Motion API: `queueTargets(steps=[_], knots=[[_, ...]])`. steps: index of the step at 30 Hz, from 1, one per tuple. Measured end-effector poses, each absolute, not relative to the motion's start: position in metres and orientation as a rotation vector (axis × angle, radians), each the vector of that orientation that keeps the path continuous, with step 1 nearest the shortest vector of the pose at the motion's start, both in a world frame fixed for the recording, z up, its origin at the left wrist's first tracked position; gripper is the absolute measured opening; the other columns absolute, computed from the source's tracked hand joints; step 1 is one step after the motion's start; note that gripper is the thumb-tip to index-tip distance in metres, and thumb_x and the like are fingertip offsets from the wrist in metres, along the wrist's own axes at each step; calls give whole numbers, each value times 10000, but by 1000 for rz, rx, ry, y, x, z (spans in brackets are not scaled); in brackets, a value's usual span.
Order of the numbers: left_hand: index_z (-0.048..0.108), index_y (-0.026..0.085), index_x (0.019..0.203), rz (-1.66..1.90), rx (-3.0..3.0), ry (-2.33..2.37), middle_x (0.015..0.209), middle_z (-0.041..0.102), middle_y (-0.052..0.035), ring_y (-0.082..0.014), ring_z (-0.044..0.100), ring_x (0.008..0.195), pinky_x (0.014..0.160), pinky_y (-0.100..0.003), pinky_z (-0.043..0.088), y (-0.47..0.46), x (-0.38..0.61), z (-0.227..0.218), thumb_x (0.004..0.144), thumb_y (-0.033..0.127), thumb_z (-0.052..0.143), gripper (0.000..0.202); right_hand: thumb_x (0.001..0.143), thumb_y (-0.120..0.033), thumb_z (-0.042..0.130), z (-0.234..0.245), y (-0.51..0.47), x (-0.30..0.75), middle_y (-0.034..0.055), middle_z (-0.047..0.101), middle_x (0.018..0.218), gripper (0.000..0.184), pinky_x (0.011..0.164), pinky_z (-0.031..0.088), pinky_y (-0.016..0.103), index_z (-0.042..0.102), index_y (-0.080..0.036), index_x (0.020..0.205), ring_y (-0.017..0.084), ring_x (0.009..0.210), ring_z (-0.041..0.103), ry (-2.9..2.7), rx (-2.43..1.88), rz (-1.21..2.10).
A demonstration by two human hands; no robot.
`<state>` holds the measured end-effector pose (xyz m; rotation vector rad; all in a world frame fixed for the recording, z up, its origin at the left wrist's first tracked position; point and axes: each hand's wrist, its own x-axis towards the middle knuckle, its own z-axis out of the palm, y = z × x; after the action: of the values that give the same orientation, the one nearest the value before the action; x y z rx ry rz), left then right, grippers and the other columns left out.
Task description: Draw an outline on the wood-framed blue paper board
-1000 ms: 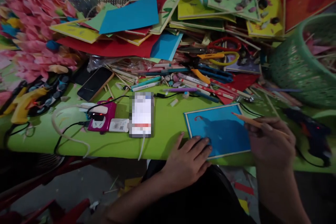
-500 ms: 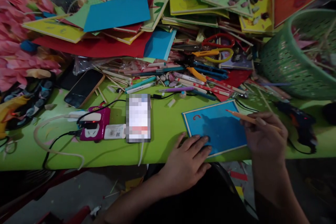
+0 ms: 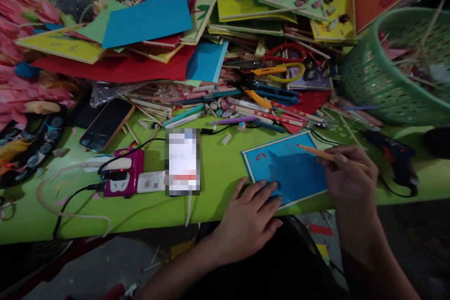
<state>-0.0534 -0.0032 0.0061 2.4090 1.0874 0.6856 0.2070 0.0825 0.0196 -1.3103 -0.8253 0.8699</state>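
A blue framed card (image 3: 286, 164) lies on the green table (image 3: 218, 168) near its front edge, with a small red mark at its top left corner. My left hand (image 3: 251, 218) rests flat on the table edge, its fingertips pressing on the card's lower left corner. My right hand (image 3: 351, 178) grips a thin orange stick (image 3: 316, 152) like a pencil, and the tip hovers over the card's upper right corner.
A phone (image 3: 183, 161) on a cable lies left of the card, beside a pink power strip (image 3: 123, 178). A second phone (image 3: 106, 124) lies further left. Behind are pens, scissors (image 3: 281, 72) and stacked coloured cards (image 3: 147, 18). A green basket (image 3: 393, 70) and a glue gun (image 3: 397, 159) stand right.
The view has shifted, so everything sits a little lower left in the frame. Both hands keep their places on the card and the stick.
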Motion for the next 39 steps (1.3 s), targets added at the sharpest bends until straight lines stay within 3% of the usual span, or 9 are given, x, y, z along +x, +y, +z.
queueTargets(steps=[17,23,30,39], knots=[[668,245,1381,688,2414,1047,1569,614,-25,-235,520,1473,1290,-511,315,-3,-57,2,1058,440,573,390,614,-300,865,18,82,208,23,707,646,174,465,444,231,778,-194,721,139,525,613,-794,-1295,918],[649,255,1414,666,2409,1042,1590,592,-31,-245,516,1487,1292,-531,327,-3,-59,2,1054,407,590,396,642,-311,858,14,82,212,29,699,657,185,531,469,246,776,-182,745,139,555,616,-763,-1240,948],[689,239,1317,834,2383,1028,1417,730,-33,-229,614,1396,1239,-529,431,0,-61,4,1039,297,594,299,643,-379,792,19,85,226,-52,425,465,195,543,458,289,686,-231,714,126,494,429,-646,-1126,1002],[712,236,1220,1004,2258,1020,1217,813,-18,-201,727,1208,1204,-508,484,0,-62,7,1004,193,613,242,665,-285,664,20,77,267,-41,410,514,116,549,456,262,686,-217,756,123,537,404,-469,-1039,935]])
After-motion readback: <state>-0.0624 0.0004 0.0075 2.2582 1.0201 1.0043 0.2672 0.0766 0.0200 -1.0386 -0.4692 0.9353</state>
